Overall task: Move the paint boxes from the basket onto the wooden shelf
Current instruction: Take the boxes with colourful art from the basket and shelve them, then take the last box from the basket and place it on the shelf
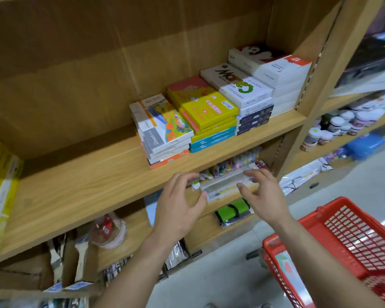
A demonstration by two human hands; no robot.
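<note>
Four stacks of paint boxes (211, 107) are seen on the wooden shelf (87, 181), far of both hands. The left hand (178, 205) and right hand (262, 196) are held apart, fingers spread, gripping nothing, just before the shelf's near edge. The red basket (342, 241) is seen at near right.

Paint boxes (211, 107) stacked on wooden shelf (93, 183)

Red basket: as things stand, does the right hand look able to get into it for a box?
Probably yes. The right hand is open and empty in front of the wooden shelf, and the red basket sits just below and to its right with an open top; nothing lies between them.
</note>
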